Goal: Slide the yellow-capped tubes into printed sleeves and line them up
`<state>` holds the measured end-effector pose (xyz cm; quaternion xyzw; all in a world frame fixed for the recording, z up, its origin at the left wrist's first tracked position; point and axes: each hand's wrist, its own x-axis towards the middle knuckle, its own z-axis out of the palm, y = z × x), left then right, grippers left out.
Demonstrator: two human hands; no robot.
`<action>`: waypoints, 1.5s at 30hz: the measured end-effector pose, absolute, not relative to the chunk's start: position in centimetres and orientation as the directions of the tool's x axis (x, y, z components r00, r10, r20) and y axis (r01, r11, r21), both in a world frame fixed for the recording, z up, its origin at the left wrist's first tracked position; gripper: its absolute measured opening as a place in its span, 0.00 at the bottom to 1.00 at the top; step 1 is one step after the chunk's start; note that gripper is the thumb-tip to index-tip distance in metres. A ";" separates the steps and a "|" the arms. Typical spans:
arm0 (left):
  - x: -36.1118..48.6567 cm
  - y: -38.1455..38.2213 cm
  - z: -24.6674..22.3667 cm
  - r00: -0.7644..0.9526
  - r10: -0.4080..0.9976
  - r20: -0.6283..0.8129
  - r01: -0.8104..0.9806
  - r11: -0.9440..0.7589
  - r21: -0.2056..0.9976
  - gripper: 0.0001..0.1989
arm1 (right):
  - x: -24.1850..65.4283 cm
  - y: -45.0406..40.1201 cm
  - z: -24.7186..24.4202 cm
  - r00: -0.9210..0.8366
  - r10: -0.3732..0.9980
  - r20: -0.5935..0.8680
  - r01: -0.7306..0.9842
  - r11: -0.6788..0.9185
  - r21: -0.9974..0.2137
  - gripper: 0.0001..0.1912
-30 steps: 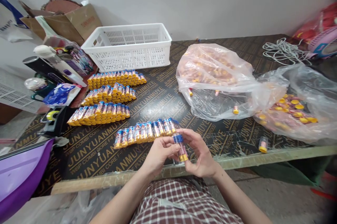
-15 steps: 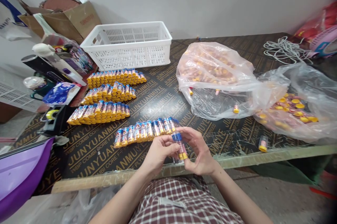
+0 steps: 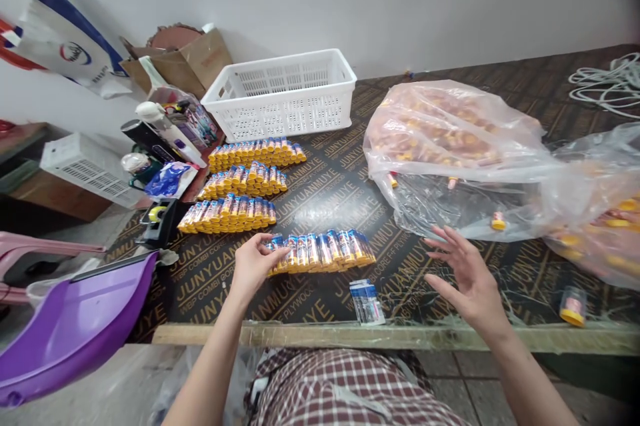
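Pinching a tube (image 3: 277, 240) with left grip (image 3: 253, 266), just beside more tubes (image 3: 325, 251) on the dark lettered table (image 3: 310, 303). Holding right grip (image 3: 469, 281) empty, fingers apart, near a plastic bag (image 3: 450, 123), pale wall (image 3: 440, 6) beyond

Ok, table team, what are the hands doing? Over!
Left hand at near tube row, left end. Right hand open, empty. Printed slips between hands, off the row.

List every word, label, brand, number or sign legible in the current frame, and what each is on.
"JUNYUANMUYE": repeated across the dark tabletop.
"WBP COMBI CORE": same tabletop, smaller print.
"PLYWOOD": same tabletop, end of that smaller line.
Labels on the front row of tubes: too small to read.
Print on the blue-and-white stack: too small.
Logo and characters on the hanging bag: too blurred to read surely.
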<state>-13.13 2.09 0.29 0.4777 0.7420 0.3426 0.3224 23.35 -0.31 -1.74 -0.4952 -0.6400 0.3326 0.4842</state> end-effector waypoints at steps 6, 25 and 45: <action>-13.2 2.2 -0.1 -0.361 0.932 0.025 0.745 0.272 0.609 0.23 | 26.9 0.2 -3.0 0.032 0.932 0.362 0.663 0.251 -0.705 0.25; -0.1 -1.6 -5.1 0.301 0.906 -0.297 0.902 -0.170 0.396 0.08 | 38.4 -0.8 -9.1 0.381 0.923 0.060 0.837 -0.317 -0.446 0.28; 0.3 -1.7 -5.8 0.359 0.895 -0.264 0.893 -0.247 0.377 0.09 | 23.4 -0.2 -5.1 -0.034 0.988 0.149 0.605 0.139 -0.784 0.09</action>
